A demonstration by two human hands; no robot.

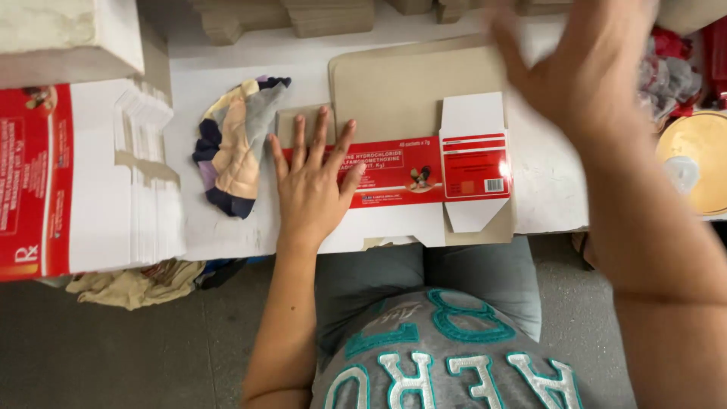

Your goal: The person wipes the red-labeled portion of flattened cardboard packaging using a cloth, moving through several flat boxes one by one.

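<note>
Cardboard carton blank [424,163]: flat on the white desk [545,197], brown inner side up across the top, a red and white printed band across its middle, white flaps at the right end.
Left hand [312,185]: pressed palm-down on the left end of the carton blank, my fingers [301,140] spread open and flat, gripping nothing.
Right hand [579,64]: raised above the far right part of the desk, blurred, palm down with fingers splayed open; it holds nothing, and I cannot tell whether it touches the blank's upper right edge.
Rag [236,144]: crumpled patchwork cloth in cream, grey, purple and navy, just beside my left hand on its left side, lying on the desk.
Stack of flat cartons [91,178]: red and white, at the desk's left edge, well apart from the blank.
Round gold lid [697,163]: at the far right, half out of view.
Brown cardboard pieces [295,17]: piled along the far edge.
</note>
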